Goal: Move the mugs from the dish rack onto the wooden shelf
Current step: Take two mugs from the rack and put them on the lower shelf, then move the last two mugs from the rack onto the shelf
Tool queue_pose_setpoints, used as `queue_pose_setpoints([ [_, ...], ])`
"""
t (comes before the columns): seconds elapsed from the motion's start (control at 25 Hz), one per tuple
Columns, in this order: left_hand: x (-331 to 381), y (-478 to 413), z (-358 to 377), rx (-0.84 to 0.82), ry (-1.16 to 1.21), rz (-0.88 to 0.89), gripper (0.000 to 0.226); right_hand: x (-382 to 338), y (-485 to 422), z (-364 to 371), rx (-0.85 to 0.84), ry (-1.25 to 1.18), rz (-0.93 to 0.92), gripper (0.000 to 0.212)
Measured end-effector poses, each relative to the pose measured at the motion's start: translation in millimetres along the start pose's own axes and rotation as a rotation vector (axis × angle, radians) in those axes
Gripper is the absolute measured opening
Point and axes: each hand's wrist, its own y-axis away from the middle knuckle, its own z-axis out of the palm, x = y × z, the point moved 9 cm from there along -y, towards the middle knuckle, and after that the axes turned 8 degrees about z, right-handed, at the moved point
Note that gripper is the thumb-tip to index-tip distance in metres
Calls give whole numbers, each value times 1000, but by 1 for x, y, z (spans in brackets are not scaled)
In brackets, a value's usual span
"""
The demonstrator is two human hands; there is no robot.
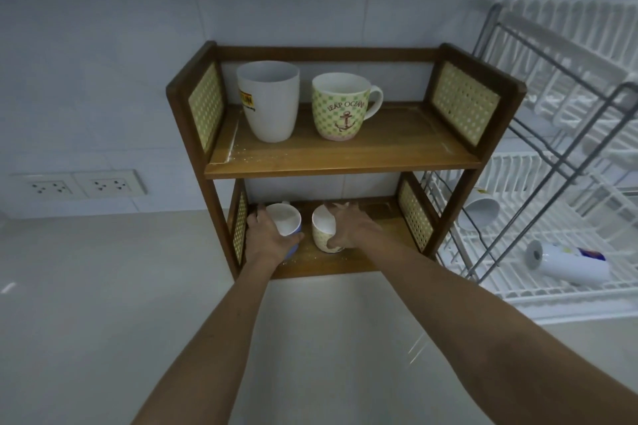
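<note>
The wooden shelf [345, 157] with rattan side panels stands against the tiled wall. On its upper board are a tall white cup [269, 103] and a green checked mug [341, 107] with an anchor print. On the lower board my left hand [267, 238] is wrapped around a blue mug [284, 222] with a white inside. Beside it my right hand [352, 224] grips a cream patterned mug [322, 229]. Both mugs rest upright on the board. The white wire dish rack [552, 155] stands at the right, with a white mug [481, 210] and a white cup [566, 262] lying in it.
A double wall socket [77, 185] sits at the left, just above the pale countertop [103, 304]. The right part of the shelf's lower board is bare. The rack's grey metal frame [538, 134] crosses close to the shelf's right side.
</note>
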Motion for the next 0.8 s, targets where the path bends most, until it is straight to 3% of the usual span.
queue_pose_setpoints([
  [0.2, 42, 56, -27, 226, -104, 314, 69, 27, 51, 11, 77, -293, -30, 88],
  [0.36, 89, 116, -15, 222, 6, 544, 41, 81, 137, -13, 450, -504, -140, 60],
  [0.44, 125, 148, 4, 192, 48, 677, 34, 120, 187, -26, 660, -536, -191, 41],
  [0.52, 166, 179, 30, 119, 94, 836, 31, 165, 220, -32, 769, -534, -168, 31],
  [0.68, 250, 232, 79, 0, 148, 1167, 31, 257, 233, -50, 810, -526, -10, 27],
  [0.8, 303, 254, 112, -43, 166, 1306, 31, 319, 216, -64, 771, -457, 59, 29],
])
